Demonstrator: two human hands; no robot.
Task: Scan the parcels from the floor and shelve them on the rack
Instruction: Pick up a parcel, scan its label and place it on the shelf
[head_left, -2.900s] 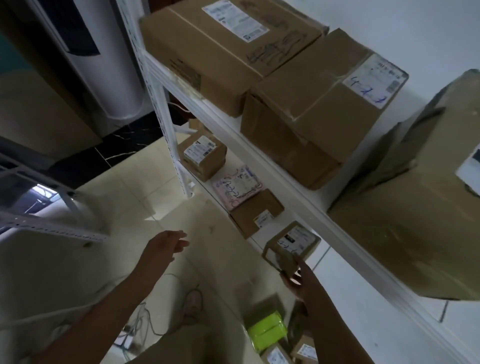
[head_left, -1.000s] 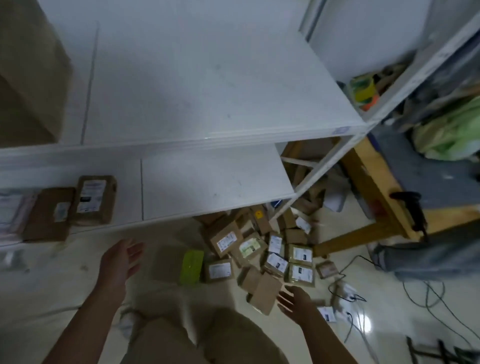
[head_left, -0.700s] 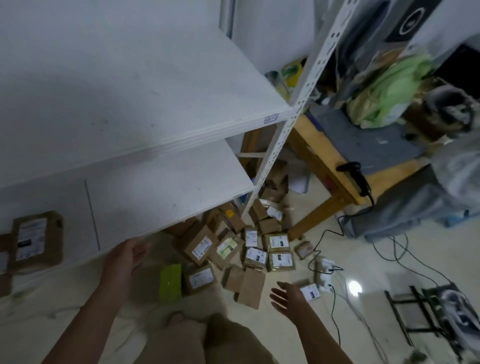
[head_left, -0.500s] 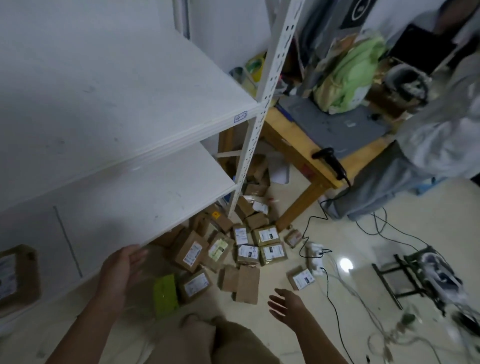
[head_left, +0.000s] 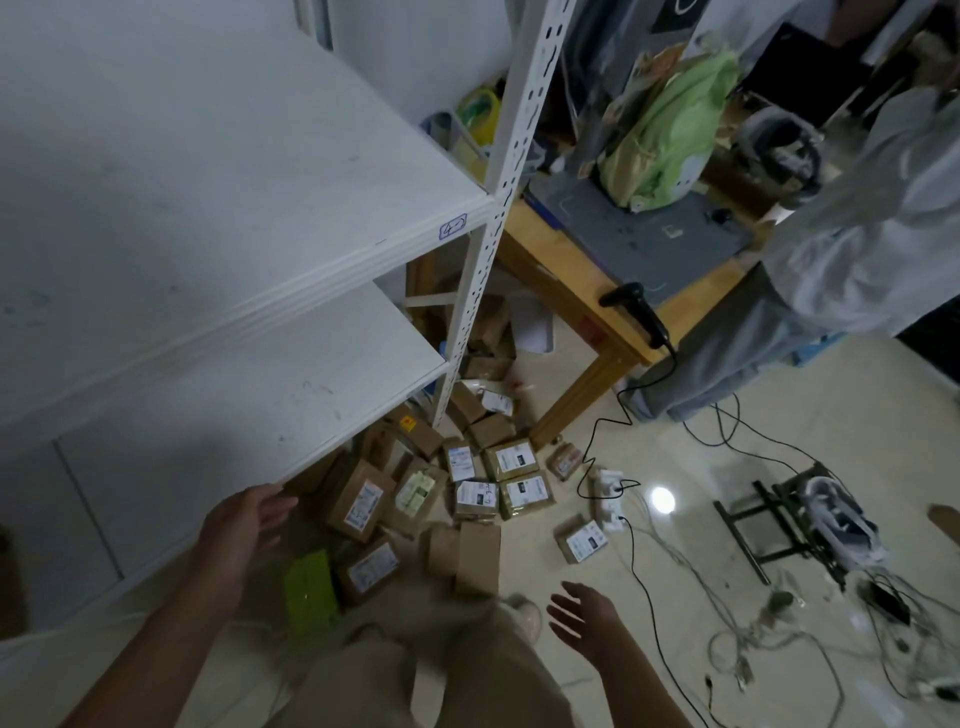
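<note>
Gaze swung to floor parcels (head_left: 511, 460), hands (head_left: 241, 527) (head_left: 584, 618) empty

The rack's white boards (head_left: 218, 218) at ten o'clock offer wide free surface, open from the front, but the perforated upright (head_left: 483, 291) at twelve and the middle board's edge, just beside the left hand (head_left: 241, 525), crowd the way down to the parcels (head_left: 467, 488) heaped on the floor (head_left: 841, 457). From one to three o'clock that floor leaves the right hand (head_left: 582, 613) room, hemmed by the table leg (head_left: 582, 400), scanner cable (head_left: 594, 432), power strip (head_left: 610, 499), tangled cords (head_left: 753, 634) and another person's legs (head_left: 727, 364).
</note>
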